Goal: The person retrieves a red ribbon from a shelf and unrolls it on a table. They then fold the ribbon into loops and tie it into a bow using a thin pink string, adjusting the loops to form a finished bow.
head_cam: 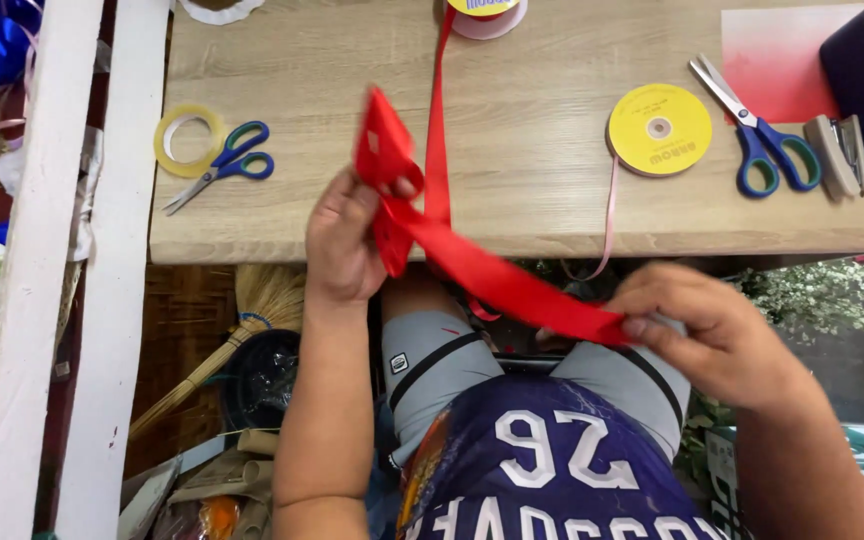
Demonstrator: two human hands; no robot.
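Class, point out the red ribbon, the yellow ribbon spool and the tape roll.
red ribbon [492, 275], head view, on the flat band between the hands
yellow ribbon spool [659, 129], head view, on its yellow face
tape roll [189, 140], head view, on its ring

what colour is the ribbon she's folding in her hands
Red: the ribbon is plain bright red, pinched by the left hand and right hand. Head view shows it best.

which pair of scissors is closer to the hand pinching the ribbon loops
The smaller blue-and-green scissors beside the tape roll, near the left hand.
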